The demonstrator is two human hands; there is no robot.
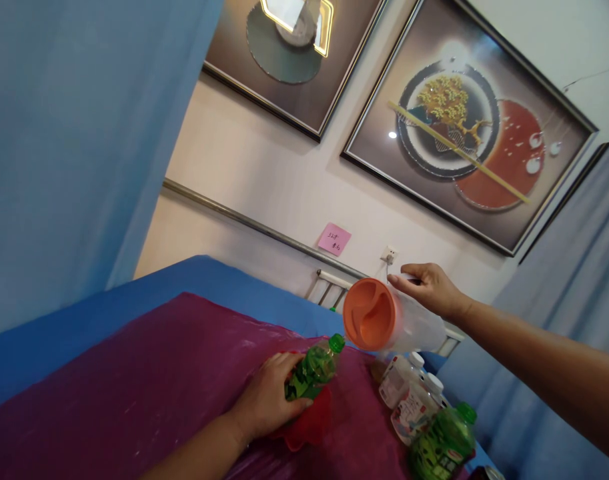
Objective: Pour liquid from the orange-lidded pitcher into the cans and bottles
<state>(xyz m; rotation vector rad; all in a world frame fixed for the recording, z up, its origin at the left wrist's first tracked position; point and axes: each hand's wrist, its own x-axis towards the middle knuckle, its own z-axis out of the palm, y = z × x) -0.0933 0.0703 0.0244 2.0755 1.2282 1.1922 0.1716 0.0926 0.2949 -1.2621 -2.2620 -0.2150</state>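
Note:
My left hand [269, 400] is wrapped around a green-capped plastic bottle [315, 365] with a green label, which leans to the right. Beneath it lies a red item with a wavy edge [311, 420], partly covered by the hand. My right hand [434, 293] grips a clear plastic pitcher [417, 327] on its handle side. The pitcher is tipped over, its orange lid [369, 313] facing left and towards me, just above and right of the bottle's cap. Whether liquid is flowing cannot be made out.
Two white-capped bottles [414, 400] and a larger green bottle [444, 443] stand at the right, with a dark can [487, 473] at the lower edge. A magenta plastic sheet [149, 380] covers a blue surface [219, 280]. Blue curtains [84, 133] hang at both sides.

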